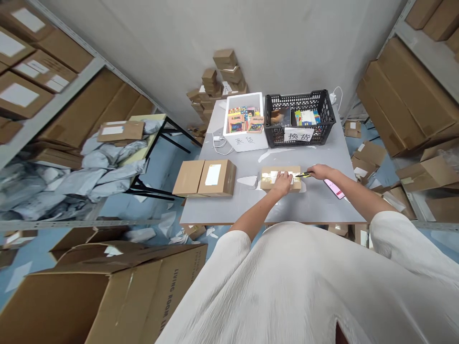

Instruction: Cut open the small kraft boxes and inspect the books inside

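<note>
A small taped cardboard box with a white label lies on the grey table in front of me. My left hand rests on top of it, fingers spread over the label. To its right, my right hand is closed round a black and yellow utility knife. The knife points left, its tip at the right end of the box; whether the blade touches the tape is too small to tell. Beneath my right forearm lies a phone with a lit pink screen.
Two cardboard boxes stand at the table's left. Behind are a white bin and a black crate, both holding books or packets. Grey parcels cover a side table. A large open carton stands at lower left; shelves flank both sides.
</note>
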The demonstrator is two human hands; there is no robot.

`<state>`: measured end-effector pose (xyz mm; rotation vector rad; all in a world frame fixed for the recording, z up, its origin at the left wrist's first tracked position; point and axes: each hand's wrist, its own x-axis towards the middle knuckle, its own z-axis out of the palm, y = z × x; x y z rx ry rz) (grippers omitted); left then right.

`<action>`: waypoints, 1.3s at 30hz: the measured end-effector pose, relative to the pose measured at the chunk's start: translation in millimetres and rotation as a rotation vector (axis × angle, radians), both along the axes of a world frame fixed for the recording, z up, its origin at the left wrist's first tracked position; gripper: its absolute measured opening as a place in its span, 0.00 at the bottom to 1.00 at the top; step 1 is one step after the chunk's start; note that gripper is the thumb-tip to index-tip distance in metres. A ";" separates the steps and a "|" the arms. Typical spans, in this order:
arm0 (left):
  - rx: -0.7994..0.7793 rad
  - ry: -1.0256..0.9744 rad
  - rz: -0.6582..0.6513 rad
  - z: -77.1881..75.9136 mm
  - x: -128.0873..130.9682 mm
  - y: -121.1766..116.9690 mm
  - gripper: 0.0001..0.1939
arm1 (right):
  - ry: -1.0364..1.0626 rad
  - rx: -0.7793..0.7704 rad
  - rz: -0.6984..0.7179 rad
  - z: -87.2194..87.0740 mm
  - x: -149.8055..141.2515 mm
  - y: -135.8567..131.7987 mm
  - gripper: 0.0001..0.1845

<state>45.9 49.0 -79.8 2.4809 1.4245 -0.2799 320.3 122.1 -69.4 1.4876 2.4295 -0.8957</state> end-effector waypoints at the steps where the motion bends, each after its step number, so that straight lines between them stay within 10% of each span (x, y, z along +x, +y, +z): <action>1: -0.005 0.000 0.003 -0.5 0.0 0.4 0.30 | 0.027 -0.054 -0.021 -0.8 2.5 -3.2 0.14; 7: -0.015 0.001 0.005 -2.5 1.1 1.7 0.32 | 0.223 -0.356 -0.146 -5.7 15.5 -27.1 0.23; 34: -0.040 -0.013 0.009 7.7 2.1 4.9 0.30 | 0.427 -0.423 -0.452 -21.1 13.1 -114.5 0.27; 39: -0.056 -0.049 -0.036 11.2 -0.3 4.6 0.36 | 0.499 -0.326 -0.727 -29.3 18.5 -139.6 0.29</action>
